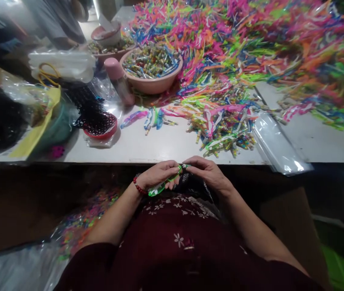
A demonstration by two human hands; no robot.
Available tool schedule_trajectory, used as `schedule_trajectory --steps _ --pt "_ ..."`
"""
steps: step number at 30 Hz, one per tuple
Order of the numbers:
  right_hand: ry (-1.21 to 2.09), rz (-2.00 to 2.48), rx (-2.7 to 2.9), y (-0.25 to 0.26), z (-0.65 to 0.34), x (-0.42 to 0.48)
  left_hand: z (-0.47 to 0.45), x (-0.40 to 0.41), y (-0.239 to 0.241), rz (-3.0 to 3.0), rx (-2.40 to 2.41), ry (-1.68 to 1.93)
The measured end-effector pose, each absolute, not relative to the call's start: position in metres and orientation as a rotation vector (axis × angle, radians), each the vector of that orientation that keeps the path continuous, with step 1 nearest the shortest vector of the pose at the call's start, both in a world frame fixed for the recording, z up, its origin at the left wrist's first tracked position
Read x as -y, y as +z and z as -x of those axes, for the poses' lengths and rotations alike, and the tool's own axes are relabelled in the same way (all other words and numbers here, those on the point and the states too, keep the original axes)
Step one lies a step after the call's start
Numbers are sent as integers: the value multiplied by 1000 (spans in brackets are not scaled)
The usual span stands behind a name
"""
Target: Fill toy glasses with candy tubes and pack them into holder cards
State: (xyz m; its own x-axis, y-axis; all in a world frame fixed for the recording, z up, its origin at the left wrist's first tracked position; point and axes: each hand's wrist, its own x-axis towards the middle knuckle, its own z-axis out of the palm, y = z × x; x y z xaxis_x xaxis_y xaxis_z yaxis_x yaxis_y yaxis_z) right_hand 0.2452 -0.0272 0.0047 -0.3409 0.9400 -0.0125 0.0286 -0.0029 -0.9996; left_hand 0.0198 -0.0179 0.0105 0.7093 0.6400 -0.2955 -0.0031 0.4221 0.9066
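Observation:
Just off the table's front edge, my left hand (160, 174) is closed on a bright green plastic strip with white marks (156, 190), whose tail hangs below the palm. My right hand (205, 171) meets it from the right, thumb and forefinger pinched at the strip's far end; a small piece there is too tiny to make out. On the table beyond lies a heap of small striped sticks with coloured strips (229, 137). To its left are a few more coloured strips (153, 117) with stick ends.
Behind stands a pink bowl (156, 85) full of small striped pieces, beside a pink-capped bottle (119, 81). A red dish (102, 131) and green tub (58, 129) sit left. Clear plastic bags (281, 141) overhang the table edge. A large colourful pile (235, 44) covers the back.

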Motion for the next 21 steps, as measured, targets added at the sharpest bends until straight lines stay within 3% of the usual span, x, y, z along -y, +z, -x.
schedule_trajectory --steps 21 --pt "1510 929 1814 18 -254 32 -11 25 13 -1013 -569 240"
